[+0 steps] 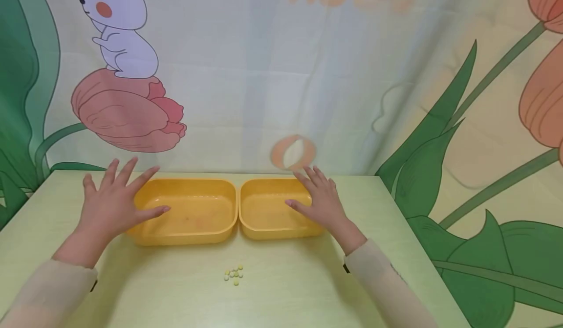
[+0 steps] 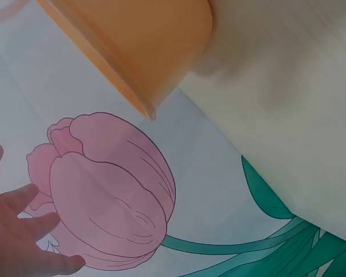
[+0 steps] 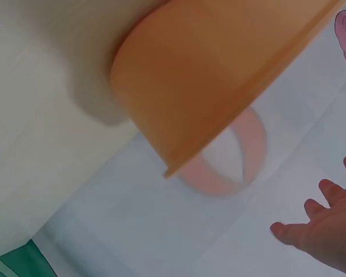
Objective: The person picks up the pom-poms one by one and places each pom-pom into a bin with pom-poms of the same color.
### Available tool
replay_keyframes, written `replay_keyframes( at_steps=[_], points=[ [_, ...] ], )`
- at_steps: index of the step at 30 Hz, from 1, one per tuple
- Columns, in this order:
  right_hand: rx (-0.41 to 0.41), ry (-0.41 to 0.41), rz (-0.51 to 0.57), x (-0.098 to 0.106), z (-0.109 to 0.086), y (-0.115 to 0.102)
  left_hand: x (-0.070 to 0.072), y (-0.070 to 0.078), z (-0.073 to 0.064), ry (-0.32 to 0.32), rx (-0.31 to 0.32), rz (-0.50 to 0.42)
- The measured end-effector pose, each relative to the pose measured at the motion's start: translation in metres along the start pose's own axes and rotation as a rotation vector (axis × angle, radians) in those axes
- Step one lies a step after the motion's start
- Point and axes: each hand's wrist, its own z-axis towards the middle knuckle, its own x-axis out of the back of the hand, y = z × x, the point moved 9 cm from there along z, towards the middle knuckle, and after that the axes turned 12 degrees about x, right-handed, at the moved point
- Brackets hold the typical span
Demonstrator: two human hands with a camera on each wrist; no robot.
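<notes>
Two yellow plastic bins stand side by side on the table: a larger left bin (image 1: 189, 239) and a smaller right bin (image 1: 281, 233). Fingers spread, the left hand (image 1: 110, 206) hovers at the left bin's outer end and hides part of its rim. At the right bin's outer end is the right hand (image 1: 325, 203), its fingers also extended and holding nothing. Each wrist view shows a bin's outer wall apart from the visible fingers. In front of the bins lies a small cluster of white and pale yellow bead-like pieces (image 1: 236, 274).
The pale table (image 1: 281, 294) carries the bins near its back edge. Behind it hangs a light cloth backdrop (image 1: 246, 74) with a printed rabbit and tulips. More backdrop with green leaves (image 1: 466, 254) runs along the right side.
</notes>
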Motion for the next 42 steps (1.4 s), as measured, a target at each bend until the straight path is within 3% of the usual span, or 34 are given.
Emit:
replay_keyframes(
  at_steps=[5,9,12,16,23,34,42],
  points=[
    [0.063,0.082,0.07,0.002,-0.011,-0.009,0.001,0.0,-0.008,0.053,-0.024,-0.008],
    [0.114,0.103,0.106,0.0,-0.022,-0.019,0.003,-0.004,-0.018,0.095,-0.032,-0.047],
    [0.124,0.093,0.151,-0.003,-0.03,-0.027,0.006,-0.01,-0.025,0.145,-0.034,-0.113],
    [0.121,0.089,0.216,-0.007,-0.039,-0.037,0.004,-0.021,-0.033,0.168,-0.023,-0.212],
    [0.108,0.033,0.338,-0.023,-0.047,-0.056,-0.016,-0.041,-0.035,0.067,0.069,-0.323],
    [0.098,-0.163,0.557,-0.068,-0.049,-0.084,-0.046,-0.073,-0.03,-0.158,0.305,-0.559],
    [0.036,-0.306,0.643,-0.104,-0.051,-0.09,-0.064,-0.085,-0.028,-0.271,0.403,-0.684]
  ],
)
